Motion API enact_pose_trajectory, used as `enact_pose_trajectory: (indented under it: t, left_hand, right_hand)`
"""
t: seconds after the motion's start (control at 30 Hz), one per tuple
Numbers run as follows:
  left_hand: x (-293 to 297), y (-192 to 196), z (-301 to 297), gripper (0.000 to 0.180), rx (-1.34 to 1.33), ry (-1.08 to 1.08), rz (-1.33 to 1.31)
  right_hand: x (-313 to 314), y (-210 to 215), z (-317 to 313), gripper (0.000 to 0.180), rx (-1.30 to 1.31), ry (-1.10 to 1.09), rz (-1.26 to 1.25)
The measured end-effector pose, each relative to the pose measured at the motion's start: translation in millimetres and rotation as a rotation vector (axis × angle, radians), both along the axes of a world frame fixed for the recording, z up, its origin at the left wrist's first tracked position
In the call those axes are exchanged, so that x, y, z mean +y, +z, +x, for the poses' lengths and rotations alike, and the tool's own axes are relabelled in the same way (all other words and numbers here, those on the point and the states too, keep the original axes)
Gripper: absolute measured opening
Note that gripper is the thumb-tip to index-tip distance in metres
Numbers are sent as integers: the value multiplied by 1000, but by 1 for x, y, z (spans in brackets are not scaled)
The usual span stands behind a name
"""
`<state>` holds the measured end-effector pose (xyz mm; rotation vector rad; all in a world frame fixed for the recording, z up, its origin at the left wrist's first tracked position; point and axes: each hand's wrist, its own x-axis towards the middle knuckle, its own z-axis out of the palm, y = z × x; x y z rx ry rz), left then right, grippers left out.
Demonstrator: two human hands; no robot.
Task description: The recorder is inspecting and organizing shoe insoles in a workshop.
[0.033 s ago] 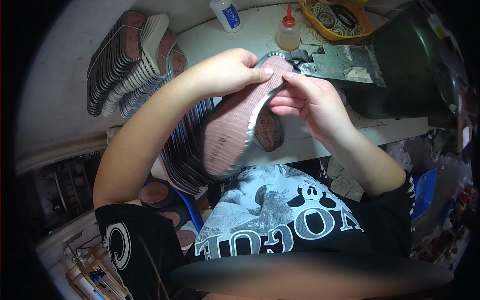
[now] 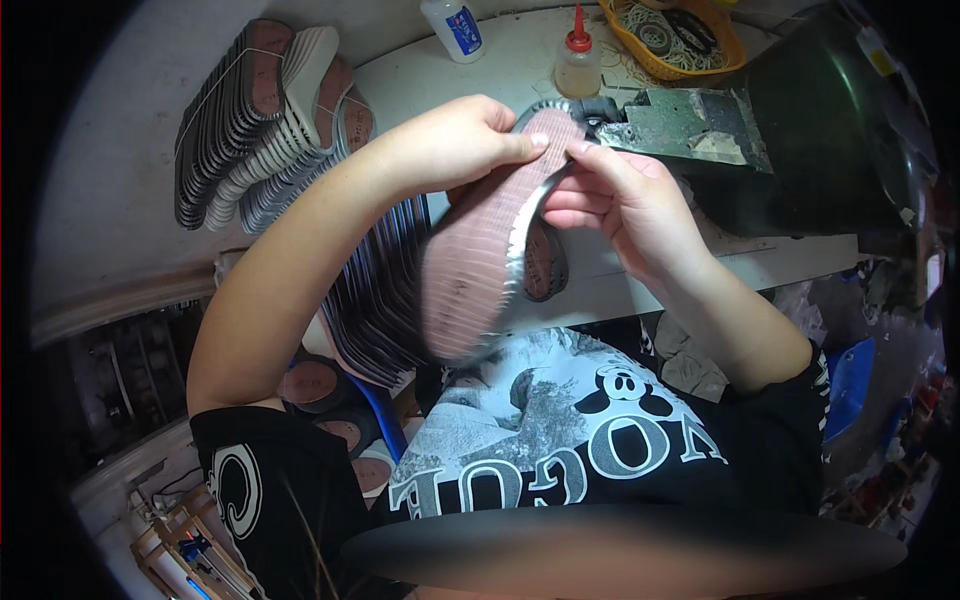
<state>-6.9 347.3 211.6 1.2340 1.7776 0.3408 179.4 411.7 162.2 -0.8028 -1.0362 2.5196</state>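
1. Where the upper middle of the frame opens out, a pale, smooth table [image 2: 405, 78] carries most of the things.
2. A bulky, dark green metal machine [image 2: 820, 130] fills the upper right, its worn, chipped arm reaching toward the centre.
3. At upper left leans a tied bundle of black, white and grey shoe soles [image 2: 255, 115] with brownish-pink faces.
4. Left of centre, a tight stack of dark, thin-edged soles [image 2: 375, 290] stands partly behind the left forearm.
5. In the centre hangs a single brownish-pink, ribbed sole with a silvery, notched edge [image 2: 480, 255], tilted, its lower end blurred.
6. The left hand [image 2: 490, 140] is clamped on that sole's upper end, thumb on the pink face, other fingers mostly hidden.
7. The right hand [image 2: 630, 200] pinches the same end at its right edge, thumb just beside the left one.
8. A yellow plastic basket [image 2: 690, 74] holds pale cords at top right.
9. At top centre stands a translucent bottle with a red nozzle [image 2: 578, 72].
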Motion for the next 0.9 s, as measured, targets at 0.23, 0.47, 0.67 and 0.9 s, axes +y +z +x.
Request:
enact_pose_trajectory:
  t: [0.23, 0.47, 0.67, 0.9]
  left_hand:
    - [-1, 5, 8, 47, -371, 249, -185]
    - [1, 0, 1, 51, -259, 331, -87]
    - [11, -17, -15, 48, -216, 437, 61]
    - [-38, -50, 2, 28, -766, 714, 526]
  right_hand:
    - [7, 10, 31, 25, -36, 256, 83]
    - [-11, 13, 73, 28, -56, 208, 155]
    - [-7, -4, 39, 28, 30, 64, 63]
    - [-35, 6, 27, 26, 115, 226, 153]
